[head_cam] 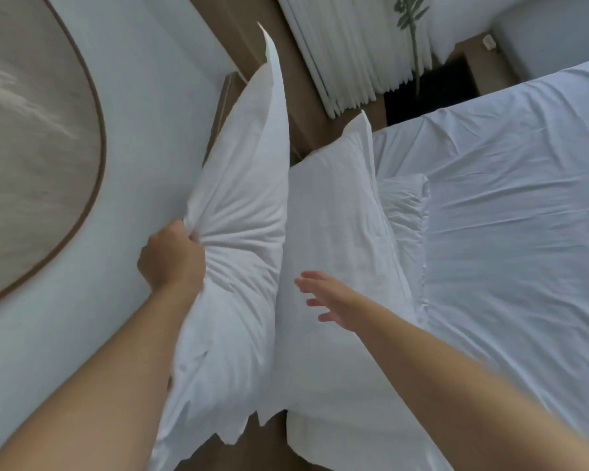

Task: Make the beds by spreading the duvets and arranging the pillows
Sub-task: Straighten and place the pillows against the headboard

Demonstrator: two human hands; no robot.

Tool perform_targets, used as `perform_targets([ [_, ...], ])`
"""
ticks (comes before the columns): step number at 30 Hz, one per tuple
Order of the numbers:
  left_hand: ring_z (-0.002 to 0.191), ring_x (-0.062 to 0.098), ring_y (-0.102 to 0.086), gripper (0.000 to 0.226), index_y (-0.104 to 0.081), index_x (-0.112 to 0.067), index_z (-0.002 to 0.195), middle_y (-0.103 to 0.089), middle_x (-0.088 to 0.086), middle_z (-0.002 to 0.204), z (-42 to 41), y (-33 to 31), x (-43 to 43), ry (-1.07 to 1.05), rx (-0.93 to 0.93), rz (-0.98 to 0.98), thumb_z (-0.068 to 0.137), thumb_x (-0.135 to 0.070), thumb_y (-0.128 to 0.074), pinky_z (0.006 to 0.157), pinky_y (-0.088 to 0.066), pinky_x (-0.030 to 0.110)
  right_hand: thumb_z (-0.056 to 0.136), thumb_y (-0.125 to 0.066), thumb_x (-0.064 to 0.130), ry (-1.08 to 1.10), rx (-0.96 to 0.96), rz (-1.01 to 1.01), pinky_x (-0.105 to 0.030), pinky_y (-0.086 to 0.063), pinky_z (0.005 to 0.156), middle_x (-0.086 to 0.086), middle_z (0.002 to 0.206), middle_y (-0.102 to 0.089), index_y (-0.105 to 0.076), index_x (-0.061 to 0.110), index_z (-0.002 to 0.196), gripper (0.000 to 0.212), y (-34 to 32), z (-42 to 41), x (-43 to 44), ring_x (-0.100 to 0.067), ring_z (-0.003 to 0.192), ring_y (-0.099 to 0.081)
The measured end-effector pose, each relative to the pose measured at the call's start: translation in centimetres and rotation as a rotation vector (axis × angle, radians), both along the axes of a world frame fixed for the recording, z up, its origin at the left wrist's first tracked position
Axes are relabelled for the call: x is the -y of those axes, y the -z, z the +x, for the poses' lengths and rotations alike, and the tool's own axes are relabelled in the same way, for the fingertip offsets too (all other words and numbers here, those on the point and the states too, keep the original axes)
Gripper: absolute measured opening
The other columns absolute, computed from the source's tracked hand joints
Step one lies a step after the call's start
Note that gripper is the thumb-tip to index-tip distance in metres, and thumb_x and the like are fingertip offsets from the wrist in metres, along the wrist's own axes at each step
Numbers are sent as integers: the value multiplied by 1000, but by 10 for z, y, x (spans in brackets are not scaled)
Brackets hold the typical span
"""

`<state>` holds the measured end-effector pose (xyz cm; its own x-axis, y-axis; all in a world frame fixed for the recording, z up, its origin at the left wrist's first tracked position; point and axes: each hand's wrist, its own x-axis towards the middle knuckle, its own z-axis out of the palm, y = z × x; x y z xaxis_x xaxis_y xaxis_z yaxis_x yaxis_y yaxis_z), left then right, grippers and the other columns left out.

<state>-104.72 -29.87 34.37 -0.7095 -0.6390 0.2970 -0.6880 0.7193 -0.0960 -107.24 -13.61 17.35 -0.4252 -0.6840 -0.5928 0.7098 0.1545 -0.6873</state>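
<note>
While bunching the lifted pillow in the left hand, kept the right hand spread empty over the flat pillow, apparently for stacking.

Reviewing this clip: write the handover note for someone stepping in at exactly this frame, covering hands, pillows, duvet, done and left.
Left hand: fist bunched in the raised pillow, holding it on edge by the wall.
Right hand: open, empty, fingers spread over the flat pillow at the bed's head.
A third, smaller pillow sits partly tucked beside the flat one.
Done: duvet spread across the bed, a few creases.
Left: set down the raised pillow, square up all pillows.
</note>
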Motion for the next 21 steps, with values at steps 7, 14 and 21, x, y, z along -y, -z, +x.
perform_targets([
  [7,70,32,-43,33,-28,-11,60,-49,17,75,7,-72,-11,30,-211,49,87,-2,-45,58,-30,36,90,-44,67,99,153,-37,-61,-35,105,7,142,-39,-34,34,145,65,-53,23,31,-29,132,-41],
  [14,63,22,-27,35,-23,-11,57,-26,2,56,26,-150,-6,36,-328,112,81,5,-42,56,-16,33,65,-41,92,150,362,-89,-70,-28,104,-8,152,-36,-25,31,153,108,-67,36,12,-39,138,-34],
  [21,87,15,-46,25,-64,4,103,-59,8,93,59,-169,14,-36,-462,337,91,2,-43,55,-39,20,91,-42,69,319,312,-311,-29,-53,87,-4,113,-68,-63,24,116,56,-79,39,11,-16,101,-65],
])
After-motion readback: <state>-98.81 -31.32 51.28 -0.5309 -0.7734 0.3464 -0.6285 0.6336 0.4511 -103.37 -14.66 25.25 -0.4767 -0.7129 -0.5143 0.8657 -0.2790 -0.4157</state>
